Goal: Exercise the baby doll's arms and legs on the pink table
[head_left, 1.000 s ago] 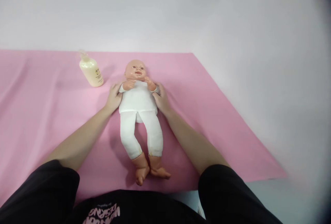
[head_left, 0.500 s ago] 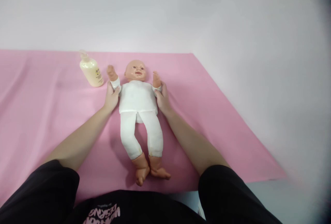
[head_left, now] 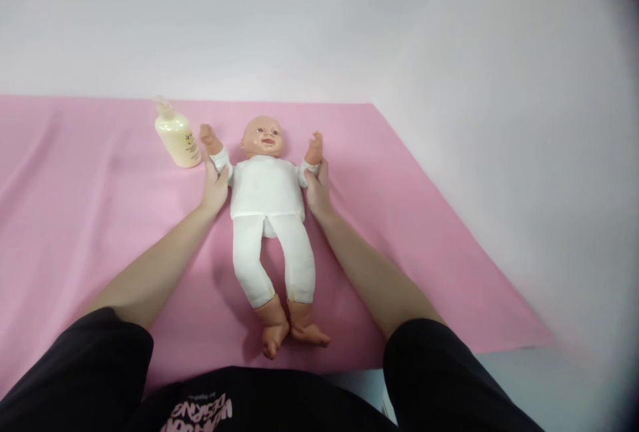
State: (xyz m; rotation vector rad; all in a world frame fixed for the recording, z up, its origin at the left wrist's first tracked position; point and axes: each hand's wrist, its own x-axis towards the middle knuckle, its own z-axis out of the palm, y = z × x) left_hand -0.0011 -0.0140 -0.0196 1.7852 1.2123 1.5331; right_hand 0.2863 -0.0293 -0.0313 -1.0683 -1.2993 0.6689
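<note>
saw a baby doll [head_left: 267, 186] lying face up on a pink-covered bench [head_left: 424, 239], white-clad from neck to ankles, with head away from the wearer and bare feet nearest. found the left hand [head_left: 213, 191] beside the doll's trunk, thumb and fingers wrapped around one white sleeve. found the right hand [head_left: 318, 194] on the opposite side of the doll's trunk, gripping the other sleeve likewise. saw both doll arms spread outward, with small hands raised on either side of the doll's head. noticed a pale yellow pump bottle [head_left: 178, 142] standing left of the doll's head, just beside one raised doll hand; could not tell whether touching. saw a black shirt [head_left: 269, 399] with pink lettering beyond the doll's feet.
</note>
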